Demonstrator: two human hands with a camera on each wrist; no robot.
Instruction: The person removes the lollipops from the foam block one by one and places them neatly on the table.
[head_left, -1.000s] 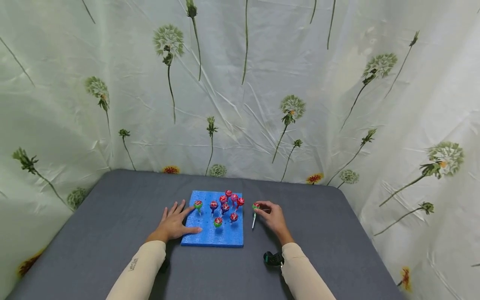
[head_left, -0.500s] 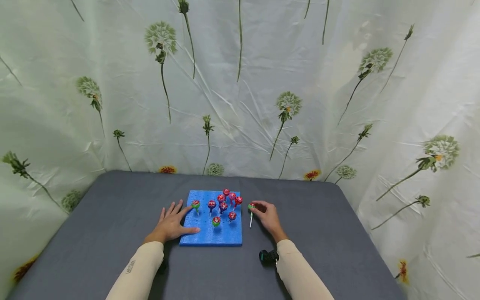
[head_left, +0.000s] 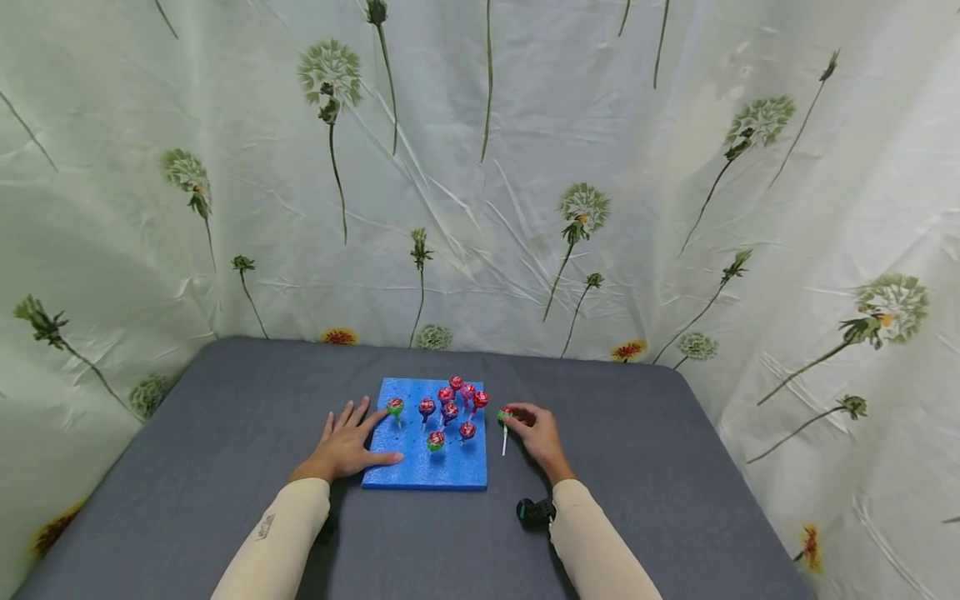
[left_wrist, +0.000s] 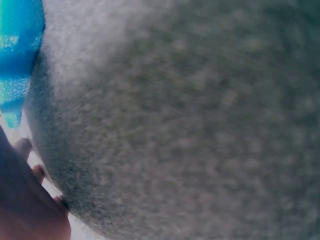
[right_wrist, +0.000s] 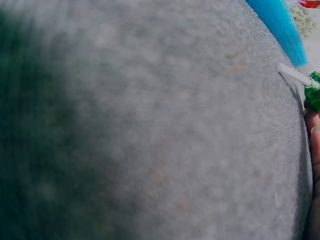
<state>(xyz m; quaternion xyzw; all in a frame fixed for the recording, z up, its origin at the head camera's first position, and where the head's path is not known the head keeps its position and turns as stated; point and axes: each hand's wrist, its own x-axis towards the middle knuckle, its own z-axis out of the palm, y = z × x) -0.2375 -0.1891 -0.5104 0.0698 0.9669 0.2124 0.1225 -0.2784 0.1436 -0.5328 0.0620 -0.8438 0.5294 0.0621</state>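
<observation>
Since the frame a second ago, the right hand [head_left: 542, 435] has edged a little closer to the blue board [head_left: 420, 477], and the green-wrapped lollipop [head_left: 505, 414] it carries now hangs straighter. From where I stand, thumb and fingers pinch it by its head, leaving the white stick [head_left: 504, 443] pointing down, just beside the board's right edge and apart from it. Whether the tip touches the grey table [head_left: 427, 542], I can't tell.

The left hand [head_left: 345, 452] stays at the board's left side, fingers spread, thumb lying over the surface and index finger close by another green lollipop [head_left: 395, 406]. The other standing lollipops [head_left: 450, 412] crowd mostly toward the right.

I'd judge this to be the carrying step, the stick not yet planted. The next move seems to call for lifting it over the edge, lining up the tip and pressing down while the left hand steadies the board.
</observation>
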